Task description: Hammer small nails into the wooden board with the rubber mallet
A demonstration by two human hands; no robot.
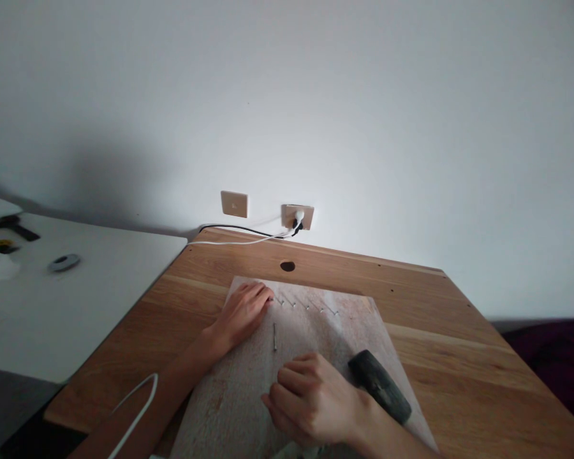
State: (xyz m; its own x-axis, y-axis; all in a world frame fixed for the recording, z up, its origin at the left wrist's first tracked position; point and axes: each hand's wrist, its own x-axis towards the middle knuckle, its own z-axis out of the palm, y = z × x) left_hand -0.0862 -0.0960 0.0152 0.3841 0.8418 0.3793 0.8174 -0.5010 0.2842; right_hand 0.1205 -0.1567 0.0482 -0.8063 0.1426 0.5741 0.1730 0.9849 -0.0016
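A pale wooden board (249,382) lies on a wooden desk (440,319). My left hand (242,312) rests flat on the board's far left part, fingers stretched out together. A row of several small nails (306,306) stands in the board just right of its fingertips. One loose nail (274,336) lies on the board between my hands. My right hand (310,398) hovers low over the board near me, fingers curled, with nothing visible in them. A black hammer head or handle (380,386) lies on the board right behind that hand.
A white table (76,299) stands to the left with a tape roll (64,262) and small dark tools. Two wall plates, one with black and white cables (249,234) plugged in, sit behind the desk. A white cable (134,408) hangs at the desk's near left edge.
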